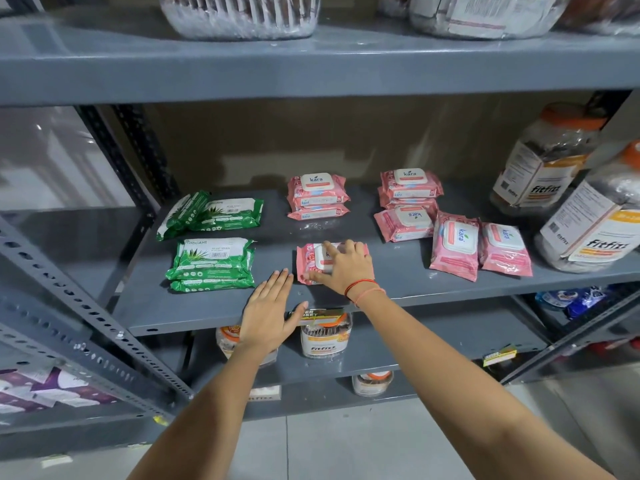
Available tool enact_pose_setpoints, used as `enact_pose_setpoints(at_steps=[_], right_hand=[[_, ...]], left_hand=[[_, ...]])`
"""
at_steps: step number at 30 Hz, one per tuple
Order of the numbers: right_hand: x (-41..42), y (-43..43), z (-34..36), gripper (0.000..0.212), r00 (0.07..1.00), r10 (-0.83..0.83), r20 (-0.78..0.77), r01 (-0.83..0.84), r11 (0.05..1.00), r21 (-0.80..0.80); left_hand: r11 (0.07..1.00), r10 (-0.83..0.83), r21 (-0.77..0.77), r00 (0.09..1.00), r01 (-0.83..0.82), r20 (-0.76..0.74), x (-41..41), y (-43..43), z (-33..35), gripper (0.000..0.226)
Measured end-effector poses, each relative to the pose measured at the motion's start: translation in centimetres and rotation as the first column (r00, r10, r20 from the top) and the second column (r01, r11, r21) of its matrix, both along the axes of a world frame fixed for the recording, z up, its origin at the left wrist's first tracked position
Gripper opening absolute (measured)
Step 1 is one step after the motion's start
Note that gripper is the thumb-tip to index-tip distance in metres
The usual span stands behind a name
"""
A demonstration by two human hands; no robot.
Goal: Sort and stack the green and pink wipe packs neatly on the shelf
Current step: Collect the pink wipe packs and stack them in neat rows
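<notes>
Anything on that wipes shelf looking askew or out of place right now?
Yes. One green pack leans tilted against the rear green stack. Two pink packs lie loose and turned sideways at right, unstacked.

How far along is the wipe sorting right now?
Done: front green stack and back pink stack look tidy. In hand: right hand rests on one pink pack; left hand open. Left: leaning green pack and loose pink packs at right.

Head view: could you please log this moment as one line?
right hand: on pink pack, shelf front | left hand: open, flat, empty | green stacks: left | loose pink packs: right
</notes>
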State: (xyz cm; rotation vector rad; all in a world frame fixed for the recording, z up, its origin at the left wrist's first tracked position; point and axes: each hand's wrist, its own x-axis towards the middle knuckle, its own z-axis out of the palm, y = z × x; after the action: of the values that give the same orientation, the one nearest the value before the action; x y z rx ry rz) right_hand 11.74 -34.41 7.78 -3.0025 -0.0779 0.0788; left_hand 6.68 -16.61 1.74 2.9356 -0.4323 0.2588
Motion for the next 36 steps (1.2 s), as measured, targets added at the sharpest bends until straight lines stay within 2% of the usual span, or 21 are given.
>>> enact_pose_setpoints(at_steps=[4,8,11,13,16,20,23,26,30,36], right_hand=[[0.5,-0.6,0.4,0.087,0.998,0.050,-0.032,-0.049,0.998,0.029],[2.2,-3.0,2.6,0.086,0.997,0.054,-0.057,-0.036,0.957,0.289],[4.2,-6.4,4.4,0.081,1.000,0.008,-0.003,-0.007,0.972,0.235],[5.5,-9.4,5.0,0.075,0.991,-0.133,0.002,0.132,0.983,0.124],[5.8,-13.7,4.4,0.070,0.926,-0.378,0.025,0.378,0.926,0.010],[4.1,-16.9,2.3,0.087,0.818,-0.575,0.030,0.574,0.818,0.036],[2.9,-17.7,1.1,0.096,0.735,-0.675,0.063,0.665,0.736,0.130],[2.3,-17.7,0.3,0.094,0.671,-0.735,0.103,0.688,0.668,0.283],[2.0,-17.5,0.5,0.084,0.647,-0.754,0.110,0.673,0.633,0.383],[1.2,-14.7,0.9,0.087,0.662,-0.734,0.150,0.626,0.652,0.428]], left_hand=[[1.000,-0.014,-0.001,1.000,0.014,-0.016,0.0,0.1,0.1,0.086],[1.000,-0.018,0.002,1.000,0.018,-0.023,-0.1,0.1,0.4,0.087],[1.000,-0.018,0.007,1.000,0.018,-0.021,-0.1,0.0,0.5,0.089],[1.000,-0.018,0.011,1.000,0.018,-0.016,-0.1,0.1,0.4,0.089],[1.000,-0.018,0.020,1.000,0.018,-0.019,-0.2,0.0,0.5,0.087],[1.000,-0.023,0.004,0.999,0.024,-0.026,-0.3,-0.1,0.8,0.088],[1.000,-0.020,-0.001,0.999,0.020,-0.035,-0.4,-0.2,0.9,0.087],[1.000,-0.015,0.006,0.999,0.015,-0.044,-0.4,-0.1,1.0,0.087],[1.000,-0.011,0.014,0.999,0.011,-0.050,-0.4,-0.1,0.9,0.086],[0.999,-0.004,0.033,0.999,0.006,-0.040,-0.3,-0.1,0.8,0.090]])
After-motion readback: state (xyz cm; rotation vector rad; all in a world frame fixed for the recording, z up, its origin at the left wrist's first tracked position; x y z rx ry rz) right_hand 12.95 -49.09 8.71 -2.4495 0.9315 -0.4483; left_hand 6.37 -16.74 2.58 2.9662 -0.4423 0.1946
